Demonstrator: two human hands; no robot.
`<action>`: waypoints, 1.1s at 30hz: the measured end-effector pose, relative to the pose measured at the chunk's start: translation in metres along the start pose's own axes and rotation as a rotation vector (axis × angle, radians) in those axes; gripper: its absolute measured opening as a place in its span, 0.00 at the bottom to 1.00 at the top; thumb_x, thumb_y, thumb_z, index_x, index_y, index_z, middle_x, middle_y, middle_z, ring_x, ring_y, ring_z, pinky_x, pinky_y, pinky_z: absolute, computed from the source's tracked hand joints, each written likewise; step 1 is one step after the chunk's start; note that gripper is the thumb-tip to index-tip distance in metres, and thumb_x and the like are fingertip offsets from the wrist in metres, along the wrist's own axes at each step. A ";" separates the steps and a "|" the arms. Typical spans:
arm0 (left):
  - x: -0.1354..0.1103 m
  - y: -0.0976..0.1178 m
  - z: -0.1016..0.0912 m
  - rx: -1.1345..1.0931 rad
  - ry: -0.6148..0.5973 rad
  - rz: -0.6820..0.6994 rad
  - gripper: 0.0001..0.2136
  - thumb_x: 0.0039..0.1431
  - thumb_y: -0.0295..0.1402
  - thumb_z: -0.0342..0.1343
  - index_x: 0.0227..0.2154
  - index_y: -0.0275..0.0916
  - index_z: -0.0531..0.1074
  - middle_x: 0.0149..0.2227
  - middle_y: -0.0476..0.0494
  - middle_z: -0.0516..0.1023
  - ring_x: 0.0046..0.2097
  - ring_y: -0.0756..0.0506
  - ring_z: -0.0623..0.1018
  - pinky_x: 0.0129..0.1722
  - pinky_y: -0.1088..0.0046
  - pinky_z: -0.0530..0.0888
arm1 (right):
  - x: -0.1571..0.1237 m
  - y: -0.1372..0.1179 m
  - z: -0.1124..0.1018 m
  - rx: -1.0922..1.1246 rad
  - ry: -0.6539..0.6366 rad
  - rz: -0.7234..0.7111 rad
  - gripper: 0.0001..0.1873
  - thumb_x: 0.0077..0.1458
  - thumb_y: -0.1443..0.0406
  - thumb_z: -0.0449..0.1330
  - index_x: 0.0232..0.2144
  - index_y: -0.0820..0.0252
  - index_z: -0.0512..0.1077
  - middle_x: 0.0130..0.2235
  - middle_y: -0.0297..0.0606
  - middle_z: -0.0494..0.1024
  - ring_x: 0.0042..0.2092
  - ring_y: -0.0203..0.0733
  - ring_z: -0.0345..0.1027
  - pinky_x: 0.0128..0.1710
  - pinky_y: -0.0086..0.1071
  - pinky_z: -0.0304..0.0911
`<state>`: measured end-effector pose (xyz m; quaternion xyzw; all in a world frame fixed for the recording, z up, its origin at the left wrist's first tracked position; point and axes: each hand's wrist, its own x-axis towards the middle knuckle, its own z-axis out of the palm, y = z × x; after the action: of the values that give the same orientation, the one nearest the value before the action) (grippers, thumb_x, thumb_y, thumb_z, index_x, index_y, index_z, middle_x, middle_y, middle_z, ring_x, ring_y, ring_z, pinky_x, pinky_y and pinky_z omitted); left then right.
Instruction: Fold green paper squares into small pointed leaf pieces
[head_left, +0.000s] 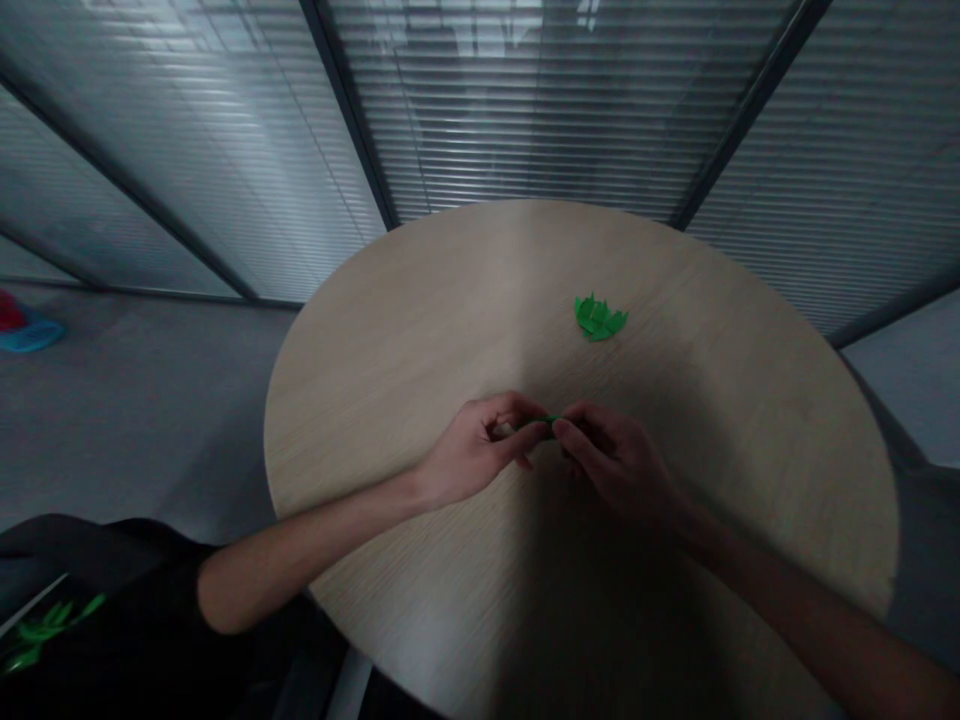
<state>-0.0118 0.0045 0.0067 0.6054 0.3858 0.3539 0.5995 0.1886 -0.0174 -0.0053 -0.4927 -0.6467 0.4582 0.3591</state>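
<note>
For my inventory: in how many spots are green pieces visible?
3: a pile on the table, a piece between the left hand and right hand, bits at lower left. More may be hidden.

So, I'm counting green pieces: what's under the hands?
A sliver of green piece shows, pinched between the left hand and right hand; fingers cover the rest.

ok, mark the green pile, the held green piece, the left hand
green pile [600, 318], head view, middle of the heap.
green piece [546, 423], head view, strip showing between the fingertips.
left hand [472, 455], head view, back of the hand.
</note>
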 end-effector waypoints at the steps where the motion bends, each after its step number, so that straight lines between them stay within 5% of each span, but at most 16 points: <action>1: 0.000 0.000 0.000 0.004 -0.003 0.008 0.11 0.63 0.38 0.63 0.39 0.33 0.77 0.30 0.49 0.76 0.27 0.53 0.76 0.27 0.78 0.79 | 0.000 0.000 0.000 0.013 -0.009 0.005 0.18 0.68 0.52 0.57 0.32 0.59 0.72 0.24 0.29 0.68 0.25 0.34 0.63 0.24 0.28 0.58; 9: 0.002 -0.003 -0.002 0.020 -0.072 -0.063 0.16 0.67 0.41 0.58 0.27 0.34 0.71 0.24 0.49 0.75 0.24 0.53 0.76 0.25 0.79 0.74 | 0.000 -0.006 0.004 0.145 0.041 -0.004 0.18 0.68 0.53 0.57 0.30 0.58 0.69 0.22 0.28 0.69 0.23 0.32 0.62 0.23 0.26 0.58; 19: 0.000 -0.004 -0.004 0.040 -0.172 -0.046 0.15 0.66 0.39 0.58 0.27 0.34 0.72 0.23 0.50 0.74 0.24 0.53 0.74 0.26 0.78 0.70 | 0.001 -0.001 -0.007 0.009 -0.224 -0.042 0.25 0.71 0.50 0.51 0.27 0.58 0.68 0.23 0.28 0.66 0.24 0.32 0.60 0.24 0.27 0.55; 26: 0.000 -0.006 0.001 0.018 -0.173 -0.056 0.21 0.69 0.50 0.53 0.28 0.37 0.67 0.19 0.52 0.71 0.20 0.53 0.71 0.21 0.79 0.66 | -0.002 -0.004 0.000 0.064 -0.136 -0.037 0.24 0.72 0.50 0.49 0.27 0.57 0.66 0.24 0.28 0.63 0.24 0.33 0.57 0.24 0.28 0.54; 33: -0.005 0.001 0.002 0.039 -0.200 -0.019 0.21 0.71 0.49 0.50 0.28 0.38 0.65 0.19 0.57 0.62 0.19 0.55 0.61 0.16 0.81 0.57 | -0.003 -0.012 0.003 0.041 -0.143 -0.058 0.22 0.72 0.53 0.50 0.27 0.56 0.66 0.25 0.31 0.65 0.27 0.36 0.57 0.28 0.32 0.55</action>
<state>-0.0127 -0.0007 0.0078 0.6454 0.3366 0.2782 0.6267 0.1828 -0.0226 0.0049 -0.4325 -0.6751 0.4949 0.3351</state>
